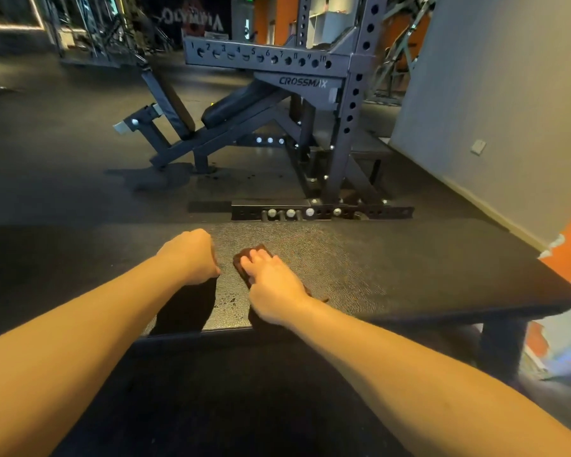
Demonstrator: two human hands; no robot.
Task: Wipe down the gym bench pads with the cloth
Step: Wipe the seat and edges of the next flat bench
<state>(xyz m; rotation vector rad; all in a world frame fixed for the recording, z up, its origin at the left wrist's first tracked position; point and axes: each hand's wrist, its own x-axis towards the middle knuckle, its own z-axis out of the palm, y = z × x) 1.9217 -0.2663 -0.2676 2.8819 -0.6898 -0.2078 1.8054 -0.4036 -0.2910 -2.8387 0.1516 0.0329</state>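
Observation:
A flat black bench pad [393, 265] with a grained surface runs across the view in front of me. A small dark brown cloth [244, 255] lies on it near the middle. My right hand [272, 285] lies on top of the cloth, fingers spread flat and pressing it onto the pad. My left hand [193, 255] rests on the pad just left of the cloth, fingers curled into a loose fist with nothing in it. A few wet specks [228, 300] show on the pad between my hands.
A grey rack marked CROSSMAX [340, 103] stands behind the bench with an inclined bench [238, 105] under it. The rack's bolted base bar [320, 212] lies just past the pad's far edge. A grey wall [495, 110] rises on the right. Dark rubber floor [63, 153] spreads to the left.

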